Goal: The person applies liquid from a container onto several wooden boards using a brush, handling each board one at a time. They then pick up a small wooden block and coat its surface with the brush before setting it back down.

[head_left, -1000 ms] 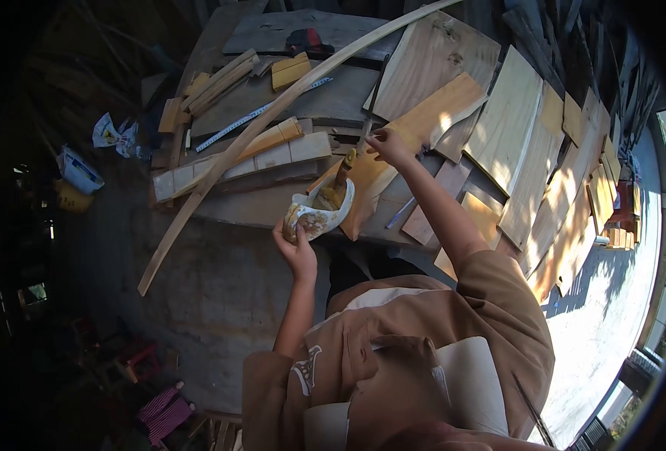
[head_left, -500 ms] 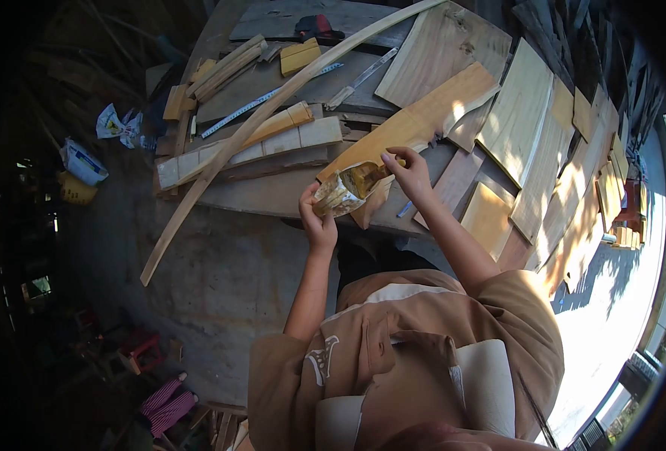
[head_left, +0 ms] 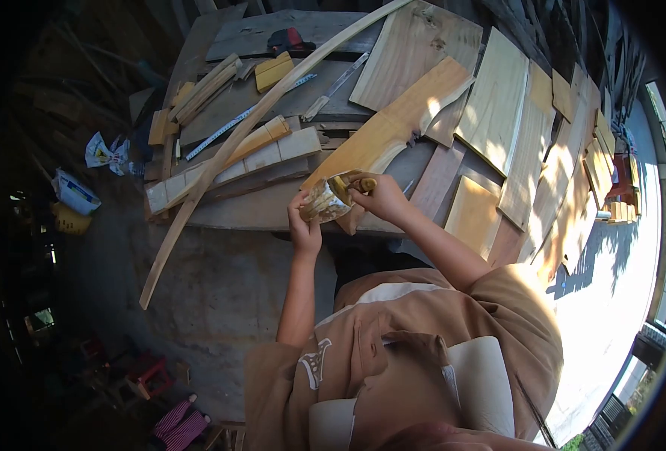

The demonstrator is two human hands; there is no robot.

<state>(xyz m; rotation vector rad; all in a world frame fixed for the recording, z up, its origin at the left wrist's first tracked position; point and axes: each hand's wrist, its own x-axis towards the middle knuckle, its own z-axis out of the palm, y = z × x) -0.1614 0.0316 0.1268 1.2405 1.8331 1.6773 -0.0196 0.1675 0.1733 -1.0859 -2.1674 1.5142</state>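
My left hand [head_left: 304, 225] is wrapped round the side of a cup-like container [head_left: 324, 204], tilted and smeared with whitish and yellow-brown residue. In my right hand [head_left: 382, 200] is a brush with a yellowish handle [head_left: 367, 184]. Its other end reaches into the container's mouth, and its bristles cannot be made out. Both hands are in front of my body, over the near edge of the table. Just beyond them lies a long orange-brown board [head_left: 382, 139] with a wavy, sunlit edge.
A long curved wooden strip [head_left: 198, 192] crosses the table and overhangs its front edge. Light wooden pieces [head_left: 273, 154], a measuring tape [head_left: 224, 135] and a red-black tool [head_left: 288, 40] lie to the left. Several flat boards [head_left: 491, 113] cover the right side. A red stool [head_left: 152, 378] stands lower left.
The brush has gone deeper into the container, with my right hand now close against the rim. Both hands and the container have shifted slightly left and down in view; the whole view has shifted too.
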